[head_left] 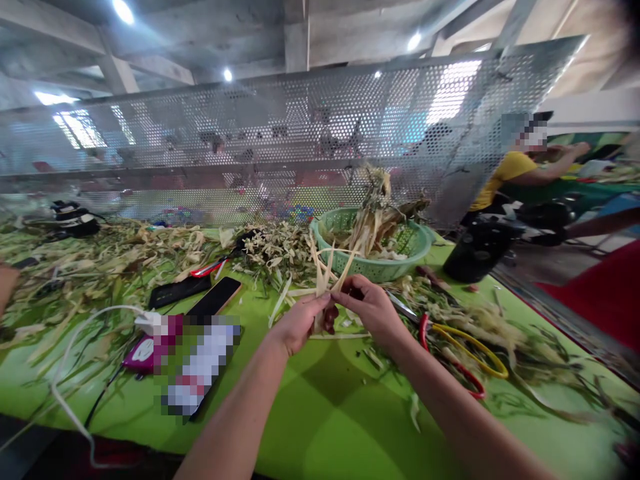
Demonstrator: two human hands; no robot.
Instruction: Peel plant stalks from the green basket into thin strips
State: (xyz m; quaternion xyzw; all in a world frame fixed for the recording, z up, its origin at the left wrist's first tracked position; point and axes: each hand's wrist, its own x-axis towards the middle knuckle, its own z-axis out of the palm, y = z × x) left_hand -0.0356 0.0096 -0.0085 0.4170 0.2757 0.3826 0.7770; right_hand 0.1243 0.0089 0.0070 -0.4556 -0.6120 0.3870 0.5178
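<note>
Between my two hands, over the green tabletop (320, 413), is a small bundle of pale dried husk strips (323, 273), their ends fanning upward. My left hand (305, 320) is closed around the lower part of the bundle. Fingers of my right hand (367, 303) pinch one strip on the bundle's right side. Just beyond stands a light green plastic basket (385, 270) with a heap of dry husks (375, 213) in it. Scissors with red handles (425, 333) lie right of my right hand, beside a yellow-handled tool (475, 353).
Husk scraps (125, 260) cover the table's left and back. Two dark phones (215, 297), a purple item (143, 353) and a white cable (63, 393) lie at left. A black container (477, 250) stands at the right edge. Behind rises a perforated metal panel (250, 140); a person in yellow (515, 170) sits beyond.
</note>
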